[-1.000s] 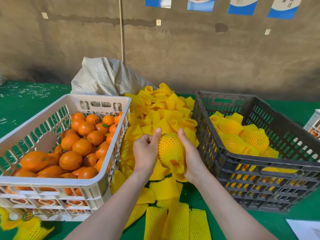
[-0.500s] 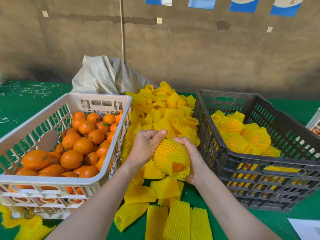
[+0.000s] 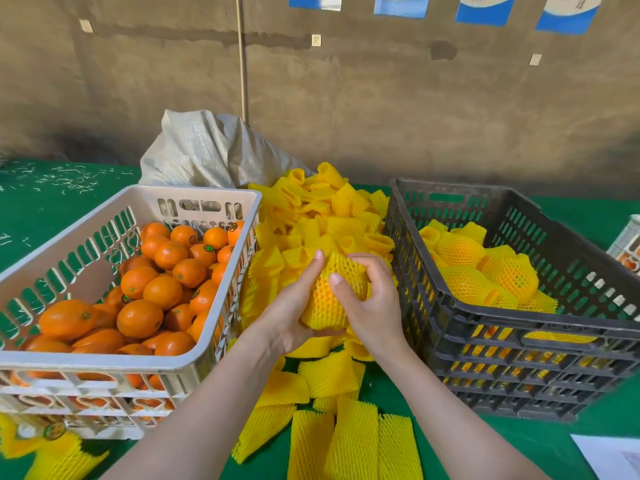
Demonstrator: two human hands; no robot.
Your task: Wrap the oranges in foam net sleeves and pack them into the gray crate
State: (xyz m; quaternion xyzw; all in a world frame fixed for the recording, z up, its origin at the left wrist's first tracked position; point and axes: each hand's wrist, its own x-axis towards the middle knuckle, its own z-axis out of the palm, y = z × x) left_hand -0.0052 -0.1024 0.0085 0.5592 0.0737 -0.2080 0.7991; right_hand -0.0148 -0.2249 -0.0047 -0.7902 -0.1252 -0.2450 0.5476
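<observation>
While both hands meet in the middle of the head view, the left hand cups an orange from below and from its left side, thumb lying up along it. The fruit sits inside a yellow foam net sleeve, and its skin shows through the stretched mesh. The right hand grips the same bundle from the other side: its fingers curl over the top of the sleeve and its thumb presses on the near face. The bundle is held up between the two crates, over a pile of sleeves heaped on the green table cover.

To the right stands the gray crate, just beside the right hand but not touching it. Several wrapped oranges lie inside it, and more yellow and orange shows through the slots in its near wall. To the left stands a white crate holding many loose oranges, some with small green stickers.

Nearer the person, a few flat sleeves lie side by side on the cover, and more lie in front of the white crate at the lower left. A pale woven sack slumps behind the pile against a brown wall, where blue and white signs hang along the top edge. A white sheet of paper lies at the lower right corner.
</observation>
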